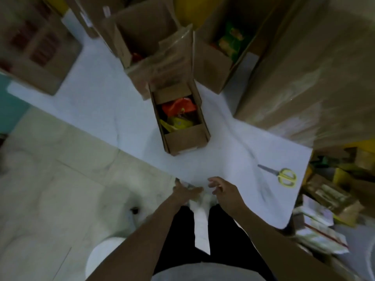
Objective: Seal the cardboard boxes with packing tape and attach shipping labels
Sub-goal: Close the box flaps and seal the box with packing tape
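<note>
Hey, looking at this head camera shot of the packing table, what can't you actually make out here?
Head view only:
- What the left hand holds, if anything: motion blur smears it.
- Labels on the packets in the small open box: too small and dim.
- Contents of the open box at left: blurred.
- Packing tape and shipping labels: none identifiable.
- The scissors stay clear; the right hand looks open and empty.

Packing room: stacked cardboard boxes point(178, 118), scissors point(283, 175).

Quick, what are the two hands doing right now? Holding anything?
Left hand: at the edge of the white sheet; too blurred to tell if it grips anything.
Right hand: open, fingers spread, holding nothing.
</note>
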The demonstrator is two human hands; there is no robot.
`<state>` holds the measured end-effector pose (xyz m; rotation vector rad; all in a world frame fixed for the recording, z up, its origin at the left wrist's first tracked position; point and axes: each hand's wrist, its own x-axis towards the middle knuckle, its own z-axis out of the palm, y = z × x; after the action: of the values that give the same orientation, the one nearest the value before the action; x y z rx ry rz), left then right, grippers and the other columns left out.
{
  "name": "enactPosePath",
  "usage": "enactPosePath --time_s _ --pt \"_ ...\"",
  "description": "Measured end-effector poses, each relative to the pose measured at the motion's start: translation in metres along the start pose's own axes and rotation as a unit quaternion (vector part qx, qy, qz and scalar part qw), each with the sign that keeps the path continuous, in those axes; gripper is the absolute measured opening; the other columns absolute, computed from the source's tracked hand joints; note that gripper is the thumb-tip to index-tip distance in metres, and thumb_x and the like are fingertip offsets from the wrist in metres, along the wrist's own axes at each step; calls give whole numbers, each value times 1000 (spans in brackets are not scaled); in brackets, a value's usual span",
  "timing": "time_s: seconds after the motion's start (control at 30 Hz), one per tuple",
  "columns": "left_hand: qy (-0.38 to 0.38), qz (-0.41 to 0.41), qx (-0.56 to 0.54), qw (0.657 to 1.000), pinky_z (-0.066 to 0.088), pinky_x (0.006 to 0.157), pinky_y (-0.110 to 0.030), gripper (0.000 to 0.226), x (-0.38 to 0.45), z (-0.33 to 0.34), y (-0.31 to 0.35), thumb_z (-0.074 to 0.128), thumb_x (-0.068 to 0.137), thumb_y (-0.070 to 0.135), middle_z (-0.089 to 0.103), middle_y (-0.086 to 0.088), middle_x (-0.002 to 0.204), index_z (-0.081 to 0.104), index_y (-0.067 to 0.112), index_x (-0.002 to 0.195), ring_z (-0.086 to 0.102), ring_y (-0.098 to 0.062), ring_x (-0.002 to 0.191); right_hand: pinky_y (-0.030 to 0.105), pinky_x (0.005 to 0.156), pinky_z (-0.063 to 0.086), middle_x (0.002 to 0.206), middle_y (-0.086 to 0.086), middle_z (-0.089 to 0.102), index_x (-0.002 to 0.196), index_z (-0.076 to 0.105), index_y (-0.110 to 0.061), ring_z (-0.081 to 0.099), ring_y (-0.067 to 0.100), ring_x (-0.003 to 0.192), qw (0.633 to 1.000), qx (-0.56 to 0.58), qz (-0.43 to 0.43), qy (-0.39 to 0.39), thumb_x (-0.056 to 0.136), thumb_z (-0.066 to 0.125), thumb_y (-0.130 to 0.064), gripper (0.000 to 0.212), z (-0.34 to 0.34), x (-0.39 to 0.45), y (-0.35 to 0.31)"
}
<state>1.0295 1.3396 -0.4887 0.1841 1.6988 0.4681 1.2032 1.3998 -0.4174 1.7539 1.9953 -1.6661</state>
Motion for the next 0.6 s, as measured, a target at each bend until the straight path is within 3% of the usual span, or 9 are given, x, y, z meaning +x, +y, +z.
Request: enactPosePath --time_s 0.03,0.1,0.17,0.3,0.33,0.43,0.53,0.6 --pt "-5 18 22 1000 52 98 -37 151 0 4 -2 92 36 62 40 -12 151 12 15 155 55 -22 122 27 90 50 103 0 66 122 64 -12 63 14 90 1000 12 14 1 94 45 6 38 5 0 5" --pt "7 65 46 997 52 101 -41 96 -3 10 -6 93 61 46 54 -9 141 39 22 137 59 -22 120 23 87 51 100 -2 68 120 64 -15 65 14 89 999 23 40 0 96 46 2 34 13 0 13" --pt "11 101 50 994 53 98 -42 66 -10 12 -7 88 75 35 64 -5 127 45 27 124 63 -23 115 25 85 53 94 -7 70 114 64 -21 67 11 86 998 29 63 7 97 48 -2 30 20 -3 17" --pt "-5 130 98 987 46 74 -24 56 -20 1 -7 75 88 34 65 -15 102 47 22 135 66 -28 95 21 76 51 86 -13 70 100 66 -26 66 11 83 993 28 116 15 96 49 -8 25 32 -7 14" --pt "-15 129 119 984 43 73 -23 58 -25 -3 -6 73 91 35 62 -10 101 45 21 140 63 -24 92 23 77 51 89 -8 71 100 68 -22 65 13 86 991 27 131 13 96 50 -10 22 35 -7 11" --pt "-47 108 142 983 41 85 -25 46 -34 -11 1 65 96 32 57 5 121 51 17 138 57 -16 110 33 88 50 100 13 71 101 72 -3 65 28 97 984 38 172 8 100 49 -20 28 47 -7 0" --pt "-59 74 145 985 45 76 -24 38 -44 -12 14 60 98 36 64 -4 125 62 11 126 59 -16 107 31 83 44 102 19 70 98 70 5 63 31 98 970 46 240 -4 104 41 -39 53 52 -2 -16" --pt "-48 70 157 984 44 69 -20 38 -50 -13 23 61 97 36 65 -5 116 63 9 122 60 -16 100 32 82 45 97 16 68 91 67 0 61 27 86 941 137 308 -2 100 43 -51 57 54 4 -23"
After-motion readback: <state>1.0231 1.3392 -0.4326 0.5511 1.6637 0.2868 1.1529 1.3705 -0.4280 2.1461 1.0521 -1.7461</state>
